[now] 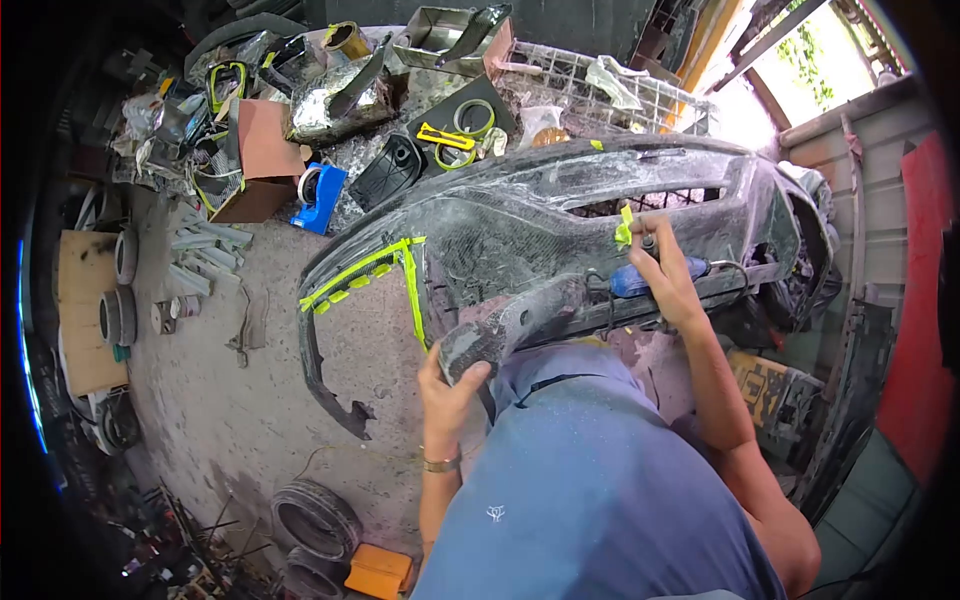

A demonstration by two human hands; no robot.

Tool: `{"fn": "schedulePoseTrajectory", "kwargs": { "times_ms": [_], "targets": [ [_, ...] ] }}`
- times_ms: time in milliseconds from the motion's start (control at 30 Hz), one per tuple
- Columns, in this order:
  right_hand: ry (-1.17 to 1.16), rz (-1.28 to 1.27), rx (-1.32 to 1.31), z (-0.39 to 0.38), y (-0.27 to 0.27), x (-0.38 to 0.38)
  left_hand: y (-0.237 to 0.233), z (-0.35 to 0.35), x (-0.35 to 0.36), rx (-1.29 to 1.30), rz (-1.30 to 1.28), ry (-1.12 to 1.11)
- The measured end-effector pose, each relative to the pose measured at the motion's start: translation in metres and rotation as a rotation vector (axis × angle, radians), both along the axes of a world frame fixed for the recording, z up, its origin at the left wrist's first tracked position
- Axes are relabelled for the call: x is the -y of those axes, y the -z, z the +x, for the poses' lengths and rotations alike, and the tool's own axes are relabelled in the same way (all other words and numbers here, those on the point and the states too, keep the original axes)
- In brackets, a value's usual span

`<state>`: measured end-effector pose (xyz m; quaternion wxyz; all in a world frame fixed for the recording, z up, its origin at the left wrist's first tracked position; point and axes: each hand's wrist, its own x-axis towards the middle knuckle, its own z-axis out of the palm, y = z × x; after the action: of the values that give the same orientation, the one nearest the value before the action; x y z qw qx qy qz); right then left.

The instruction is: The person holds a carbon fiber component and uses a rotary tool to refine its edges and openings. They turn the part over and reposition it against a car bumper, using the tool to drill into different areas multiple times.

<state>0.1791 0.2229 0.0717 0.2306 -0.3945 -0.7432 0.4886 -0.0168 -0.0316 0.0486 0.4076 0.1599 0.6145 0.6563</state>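
A large dark bumper [490,235] with a woven carbon-fibre look and pale dust lies across in front of me. Bright yellow-green tape [413,290] runs along its left opening. At the bumper's near edge, my left hand [450,390] is closed round the end of a dusty, dark curved part [525,318]. My right hand [662,265] is pinched at a crumpled strip of yellow-green tape [625,228] over the bumper. Just under its fingers rests a blue-bodied tool [655,277], partly hidden by the hand.
Beyond the bumper, a cluttered surface carries a blue tape dispenser [319,198], a yellow cutter [445,136], tape rolls [474,117] and a wire rack [600,85]. Tyres [316,520] and an orange object [378,570] lie on the floor at lower left. A cardboard box [765,390] stands at right.
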Motion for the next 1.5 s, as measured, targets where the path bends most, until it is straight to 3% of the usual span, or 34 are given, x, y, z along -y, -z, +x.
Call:
{"fn": "schedulePoseTrajectory", "kwargs": {
  "times_ms": [67,100,133,233,300,433,533,1067,1133,1500],
  "targets": [
    [-0.17,-0.052,0.011,0.007,0.001,0.013,0.005,0.013,0.005,-0.075,-0.061,-0.001],
    [-0.238,-0.135,0.147,0.009,-0.001,0.022,0.007,0.019,0.005,-0.054,-0.068,-0.058],
    [-0.304,-0.037,0.075,0.006,0.005,0.031,0.01,0.025,0.003,-0.031,-0.074,-0.115],
    [-0.342,-0.159,0.075,0.0,0.002,0.053,0.016,0.036,0.002,-0.063,-0.1,-0.11],
    [-0.408,-0.078,0.227,-0.003,-0.002,0.06,0.02,0.041,0.007,-0.067,-0.136,-0.064],
    [-0.378,0.105,0.33,0.007,-0.008,0.062,0.021,0.052,0.008,-0.099,-0.145,-0.085],
    [-0.362,0.055,0.529,0.009,-0.018,0.066,0.021,0.059,0.009,-0.129,-0.165,-0.128],
    [-0.48,0.188,0.599,-0.008,-0.015,0.072,0.015,0.067,0.003,-0.313,-0.169,-0.137],
    [-0.457,0.328,0.569,-0.009,-0.014,0.072,0.015,0.066,0.003,-0.318,-0.176,-0.132],
    [-0.501,0.212,0.578,-0.008,-0.016,0.073,0.022,0.066,0.013,-0.243,-0.225,-0.086]
  ]
}}
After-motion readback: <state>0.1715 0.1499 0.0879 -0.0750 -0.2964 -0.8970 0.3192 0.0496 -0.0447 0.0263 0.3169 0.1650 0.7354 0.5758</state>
